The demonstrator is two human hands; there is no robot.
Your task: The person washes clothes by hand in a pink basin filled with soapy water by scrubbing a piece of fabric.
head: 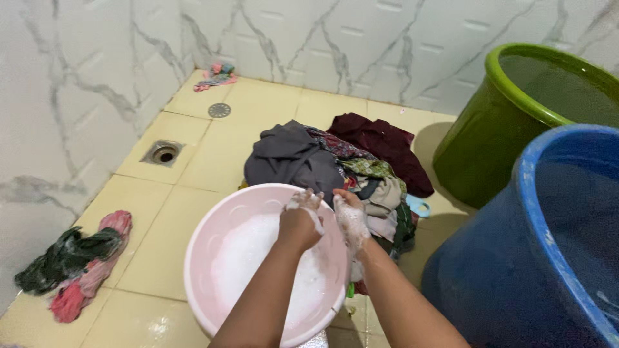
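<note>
— What are the hands doing?

— Both are coated in white suds and pressed together over the far rim of the pink basin (213, 225). The left hand (300, 222) is curled into a loose fist, its grip narrow; the right hand (351, 216) lies against it with fingers bent. Foam hides whatever may be between them, so I cannot tell whether either grip holds cloth.

— And the basin itself?

— Round, smooth plastic, pale pink, with faint moulded ribs inside its wall. It stands on the floor near the front edge of the view, filled with frothy white lather.

— What lies just beyond it?

— A heap of clothes (335, 161) touching the basin's far side: a soft grey garment on top, a dark maroon one behind, patterned green and beige fabrics crumpled to the right.

— Further out?

— On the right, a big blue plastic barrel (503, 277), matte and scuffed, and behind it a glossy green tub (477, 148) with a thick rolled rim. On the left, a wet twisted bundle of dark green and pink cloth (74, 261) lies by the wall. The floor (193, 161) is glossy cream tile with a round metal drain (162, 153) and a small grate farther back. A little pink rag (216, 76) sits in the far corner, where white marble-veined wall tiles (77, 84) meet.
</note>
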